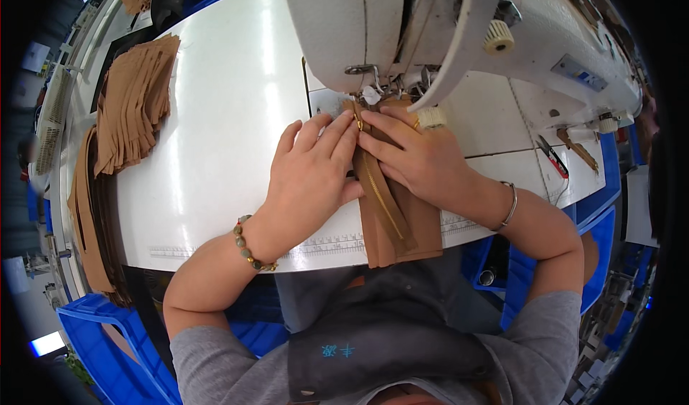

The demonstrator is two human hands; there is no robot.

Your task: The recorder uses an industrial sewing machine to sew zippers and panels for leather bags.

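Note:
A brown zipper (384, 200) with gold teeth lies over flat brown fabric pieces (423, 225), its upper end close to the needle area of a white sewing machine (344, 24). My left hand (308, 171) rests flat at the zipper's left side, fingers stretched out and thumb apart. Its fingertips touch the tape near the gold slider (361, 125). From the right, my right hand (427, 157) lies over the fabric, index and middle fingers extended to the zipper by the slider. Part of the fabric is hidden under this hand.
Stacks of brown fabric pieces (136, 103) lie at the table's left, with more hanging (93, 225) over the edge. Red-and-black thread snips (554, 159) and a loose brown zipper (578, 150) are at the right. Blue crates (108, 333) stand below.

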